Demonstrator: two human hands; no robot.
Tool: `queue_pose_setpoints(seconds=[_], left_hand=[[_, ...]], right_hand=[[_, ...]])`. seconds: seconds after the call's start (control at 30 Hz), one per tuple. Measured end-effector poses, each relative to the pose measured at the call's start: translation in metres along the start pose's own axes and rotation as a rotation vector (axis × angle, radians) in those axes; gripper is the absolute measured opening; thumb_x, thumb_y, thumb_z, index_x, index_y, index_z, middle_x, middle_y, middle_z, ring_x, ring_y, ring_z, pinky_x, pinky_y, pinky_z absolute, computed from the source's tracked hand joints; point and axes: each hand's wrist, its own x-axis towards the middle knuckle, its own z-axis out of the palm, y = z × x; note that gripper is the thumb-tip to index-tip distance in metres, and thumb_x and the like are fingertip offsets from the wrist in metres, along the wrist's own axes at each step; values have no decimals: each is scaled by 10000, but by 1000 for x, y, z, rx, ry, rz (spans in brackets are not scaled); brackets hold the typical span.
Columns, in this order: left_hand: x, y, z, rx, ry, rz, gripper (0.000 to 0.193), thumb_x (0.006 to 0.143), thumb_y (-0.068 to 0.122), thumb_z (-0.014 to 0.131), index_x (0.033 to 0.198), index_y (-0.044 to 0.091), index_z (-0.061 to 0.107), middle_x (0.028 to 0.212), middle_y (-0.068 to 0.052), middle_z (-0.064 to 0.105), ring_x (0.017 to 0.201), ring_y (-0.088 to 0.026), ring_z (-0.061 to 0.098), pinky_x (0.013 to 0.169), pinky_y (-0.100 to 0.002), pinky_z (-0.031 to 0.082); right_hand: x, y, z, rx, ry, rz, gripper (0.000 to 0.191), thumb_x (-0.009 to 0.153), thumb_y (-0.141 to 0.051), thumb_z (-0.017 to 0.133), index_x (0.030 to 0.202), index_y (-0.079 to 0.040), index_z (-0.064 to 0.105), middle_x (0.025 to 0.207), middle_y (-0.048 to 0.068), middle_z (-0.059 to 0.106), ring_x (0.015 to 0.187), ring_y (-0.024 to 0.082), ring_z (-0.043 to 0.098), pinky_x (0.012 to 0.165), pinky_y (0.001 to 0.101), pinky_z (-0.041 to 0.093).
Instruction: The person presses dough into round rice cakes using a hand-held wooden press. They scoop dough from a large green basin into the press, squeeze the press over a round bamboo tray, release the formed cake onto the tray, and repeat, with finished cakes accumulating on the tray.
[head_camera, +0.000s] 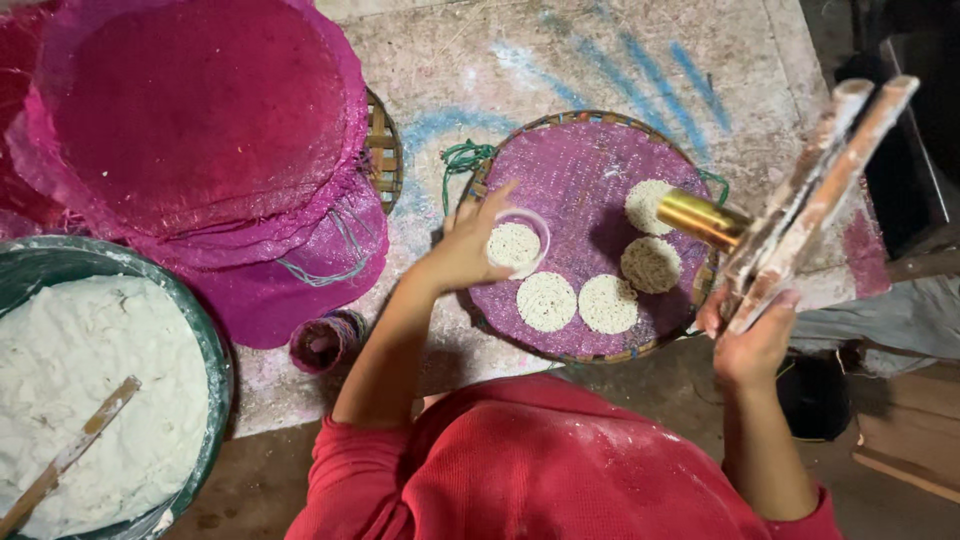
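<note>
Pinching a small clear cup (522, 243) by its rim, the left hand (465, 250) sets it over a noodle disc on the purple-lined tray (580, 170) standing on the worktop (480, 60). The right hand (752, 340) clenches its fingers round the wooden handles of a brass press (790, 215), likely heavy and stiff. The noodle nests (548, 301) look soft and fragile, best lifted from beneath.

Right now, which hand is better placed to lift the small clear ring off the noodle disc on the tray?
Left. The left hand already touches the clear ring on the purple tray; the right hand grips the wooden press.
</note>
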Motion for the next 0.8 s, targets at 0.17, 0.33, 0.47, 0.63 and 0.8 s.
queue_pose_setpoints(seconds=[0.17, 0.33, 0.47, 0.63, 0.8], left_hand=[[58, 33, -21, 204, -51, -139, 1266, 665, 280, 911, 1666, 232, 137, 1482, -151, 519, 1391, -357, 430, 1165, -530, 257], [43, 117, -26, 143, 143, 553, 1086, 564, 362, 933, 1468, 53, 417, 1472, -222, 532, 1394, -365, 437, 1124, -581, 114], [-48, 169, -56, 268, -294, 335, 301, 816, 332, 762, 1046, 152, 693, 989, -125, 741, 1020, -302, 682, 1015, -552, 305], [-151, 186, -101, 45, -391, 409, 329, 736, 284, 692, 1021, 133, 633, 827, -148, 724, 779, -390, 700, 666, -487, 541], [-232, 185, -130, 229, -160, 166, 342, 863, 256, 643, 1204, 222, 646, 791, -117, 699, 698, -371, 697, 589, -520, 516]], right_hand=[[-12, 2, -12, 4, -63, -64, 612, 1023, -649, 428, 1177, -70, 554, 929, 58, 573, 636, 149, 509, 528, 302, 406], [-12, -40, 36, -588, -205, -89, 586, 994, -596, 622, 767, -57, 619, 623, 30, 595, 528, 157, 552, 493, 320, 401], [-16, -122, 110, -867, -705, -697, 575, 783, -616, 752, 795, -55, 626, 658, 53, 543, 574, 224, 555, 533, 360, 423], [10, -197, 238, -814, -1399, -1315, 631, 721, -670, 746, 791, -61, 597, 678, 76, 514, 584, 283, 534, 493, 403, 395], [-14, -201, 324, -555, -2042, -584, 454, 988, -509, 668, 867, -83, 570, 787, 90, 571, 761, 343, 622, 629, 435, 440]])
